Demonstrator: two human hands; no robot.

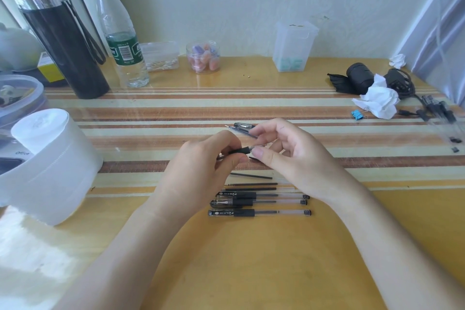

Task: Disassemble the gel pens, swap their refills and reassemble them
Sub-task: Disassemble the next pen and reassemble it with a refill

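Surface [251,259]: wood top with a striped mat [151,111] across the middle. Both our forearms come in from the near edge and meet over the mat.

Left hand [201,166]: back of the hand up, fingers [235,158] curled and clamped on the black grip section of the held pen [240,150]. Right hand [284,156] faces it, thumb and forefinger pinching the pale end piece just past the grip, other fingers loosely fanned. That piece looks like the tip cone, but it's too small to be sure. The pen is off the surface, roughly level, bridging the two hands.

Nearer us: three whole pens [259,202] in a parallel row, caps to the left. Just beyond them lie a few loose refills [251,185]. Behind the hands there's a spare cap [242,125] with another refill beside it, partly hidden by the right hand.

Our read: we're working the threaded joint of one pen. One frame doesn't tell us whether we're unscrewing or screwing, or whether a refill is inside. Loose refills plus whole pens suggest we're partway through the job.

Next move calls for a counter-twist: left holds the grip firm, right turns the end piece. We should keep the axis straight so the thread doesn't cross. The small part is easy to drop.
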